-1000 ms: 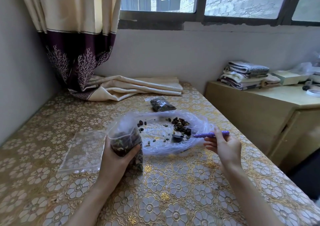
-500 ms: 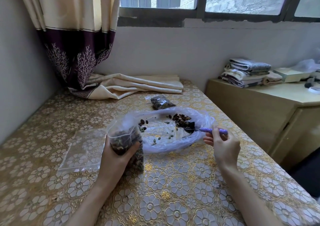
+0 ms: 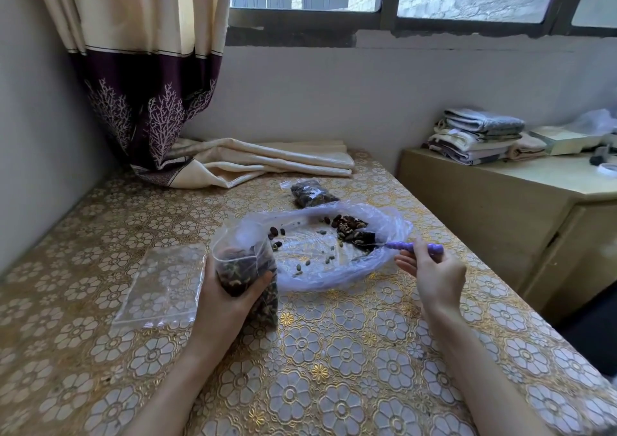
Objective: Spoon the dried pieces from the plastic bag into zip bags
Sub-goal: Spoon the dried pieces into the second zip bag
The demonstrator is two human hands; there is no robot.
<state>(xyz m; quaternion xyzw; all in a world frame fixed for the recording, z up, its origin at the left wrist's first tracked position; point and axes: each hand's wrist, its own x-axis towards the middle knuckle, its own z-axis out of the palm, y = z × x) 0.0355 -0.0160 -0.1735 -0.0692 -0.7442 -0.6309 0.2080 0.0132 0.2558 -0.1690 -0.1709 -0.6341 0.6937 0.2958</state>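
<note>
- The right hand (image 3: 434, 277) pinches the purple handle of a spoon (image 3: 415, 247), thumb on top and the other fingers curled beneath, with the handle running left from the hand.
- The spoon's bowl end lies low inside the plastic bag (image 3: 384, 262), at the near edge of the main heap of dried pieces (image 3: 349, 228); whether the bowl carries a load cannot be told.
- The left hand (image 3: 227, 297) grips a partly filled zip bag (image 3: 247, 268) upright on the table, palm behind it and thumb pressing across its front; the bag's mouth gapes open at the top.
- This held zip bag stands just beside the left rim of the plastic bag, touching or nearly so.
- The plastic bag is spread wide and flat, its rim rolled up like a shallow dish; dark and greenish pieces lie scattered over its floor, the thickest pile at the far right.
- An empty, flat zip bag (image 3: 163, 285) lies on the table to the left of the left hand.
- A filled zip bag (image 3: 312, 196) lies beyond the plastic bag, on the far side.
- The table carries a gold floral tablecloth (image 3: 334, 369).
- Farther off, a curtain (image 3: 143, 68) hangs at the far left, its hem pooled on the table.
- A wooden cabinet (image 3: 500, 208) stands to the right, with folded towels (image 3: 477, 138) stacked on it.
</note>
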